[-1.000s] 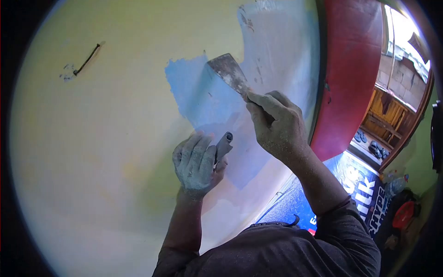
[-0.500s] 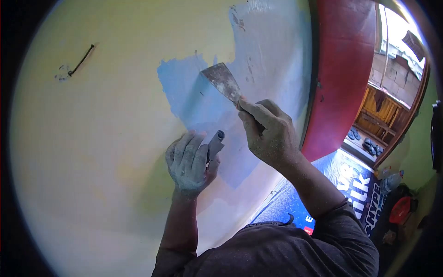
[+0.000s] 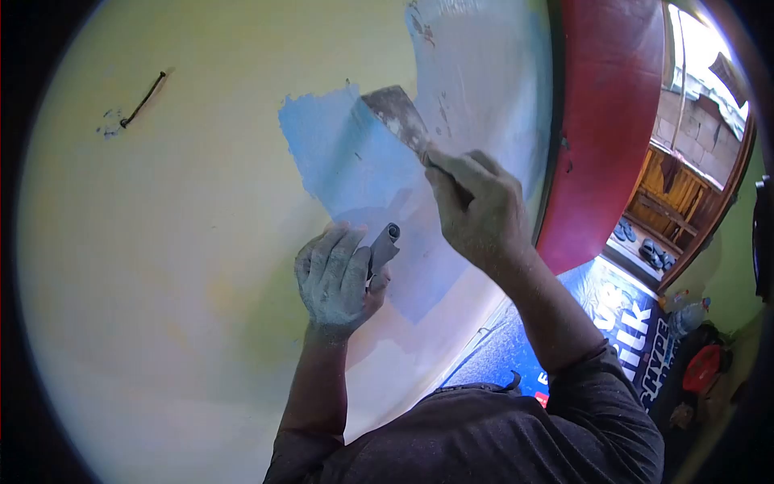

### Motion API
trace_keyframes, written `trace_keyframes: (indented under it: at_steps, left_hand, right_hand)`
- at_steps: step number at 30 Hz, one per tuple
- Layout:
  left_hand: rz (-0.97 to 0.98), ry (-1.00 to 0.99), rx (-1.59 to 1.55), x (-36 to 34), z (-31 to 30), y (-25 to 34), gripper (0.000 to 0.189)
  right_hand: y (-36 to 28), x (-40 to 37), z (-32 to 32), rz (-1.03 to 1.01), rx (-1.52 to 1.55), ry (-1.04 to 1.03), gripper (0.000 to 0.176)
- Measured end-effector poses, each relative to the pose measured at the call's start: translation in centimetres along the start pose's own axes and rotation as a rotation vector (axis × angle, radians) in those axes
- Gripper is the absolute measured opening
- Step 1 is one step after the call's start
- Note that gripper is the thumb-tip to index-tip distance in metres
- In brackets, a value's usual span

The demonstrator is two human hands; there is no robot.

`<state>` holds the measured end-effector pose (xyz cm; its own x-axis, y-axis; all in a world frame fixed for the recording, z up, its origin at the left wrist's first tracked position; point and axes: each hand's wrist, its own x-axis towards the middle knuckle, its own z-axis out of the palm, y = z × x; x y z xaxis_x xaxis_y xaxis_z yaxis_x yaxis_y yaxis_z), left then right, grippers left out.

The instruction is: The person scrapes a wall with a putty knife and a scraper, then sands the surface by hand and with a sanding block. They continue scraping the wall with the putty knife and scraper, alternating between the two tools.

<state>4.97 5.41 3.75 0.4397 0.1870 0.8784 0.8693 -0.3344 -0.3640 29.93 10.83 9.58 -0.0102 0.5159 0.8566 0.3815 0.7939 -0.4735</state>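
In my right hand (image 3: pixel 482 211) is a putty knife (image 3: pixel 398 117), its handle mostly hidden in my closed fingers. The wide, stained blade points up and left, over the blue patch (image 3: pixel 318 141) on the pale yellow wall (image 3: pixel 177 242). My left hand (image 3: pixel 332 278), coated in pale dust, is lower on the left. Between its thumb and fingers it grips a rolled sheet of dark grey sandpaper (image 3: pixel 382 247), one curled end sticking up. That hand's fingertips are right at the lower part of the patch.
A bent nail (image 3: pixel 143 100) sticks out of the wall at upper left. To the right stands a red door (image 3: pixel 601 129). Beyond the opening are several shoes (image 3: pixel 651 255). A printed banner (image 3: pixel 592 323) covers the floor, with plastic bottles (image 3: pixel 687 317) by the green wall.
My right hand and the putty knife have moved up and slightly right along the wall. The left hand still grips the sandpaper, and the whole view has shifted a little.
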Motion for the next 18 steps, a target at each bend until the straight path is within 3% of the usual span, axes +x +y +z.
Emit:
trace_keyframes:
  at_steps: [6,10,18]
  left_hand:
    - [-0.017,0.022,0.000,0.2,0.1,0.2,0.022]
    - [-0.001,-0.007,0.001,0.4,-0.2,0.1,0.025]
    - [-0.010,0.012,-0.003,0.3,-0.3,0.2,0.024]
  right_hand:
    - [0.3,-2.9,0.6,-0.067,-0.020,0.021,0.024]
    - [0.6,0.2,0.3,-0.040,-0.025,0.046,0.024]
    - [0.5,-1.6,-0.3,0.025,-0.061,0.006,0.024]
